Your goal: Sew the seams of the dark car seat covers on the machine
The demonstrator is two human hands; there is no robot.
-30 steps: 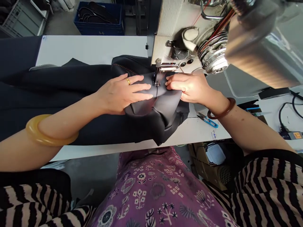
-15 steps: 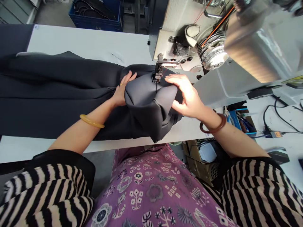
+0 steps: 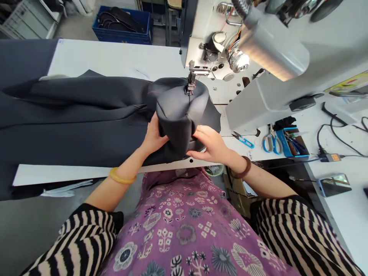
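Note:
Dark grey, thick, smooth fabric (image 3: 94,140) lies along the white table, its right end bunched into a raised fold under the sewing machine's presser foot (image 3: 189,87). My left hand (image 3: 152,138) holds the left side of this fold, thumb in front, its other fingers partly hidden by the cloth. At the right side of the fold, my right hand (image 3: 211,143) grips the fabric between thumb and fingers. Both hands are on the near side of the presser foot, apart from it. A seam line runs from the foot down the fold.
The sewing machine (image 3: 247,103) with its lit lamp (image 3: 273,50) rises at the right. Blue thread snips (image 3: 243,140), blue-handled scissors (image 3: 271,142) and a blue tool box (image 3: 293,143) lie right of my hand. A phone (image 3: 335,184) is farther right. A blue crate (image 3: 123,36) stands behind the table.
Both hands have moved toward my body, from beside the presser foot to the near part of the fold. My left hand has gone from lying on the fabric to holding it.

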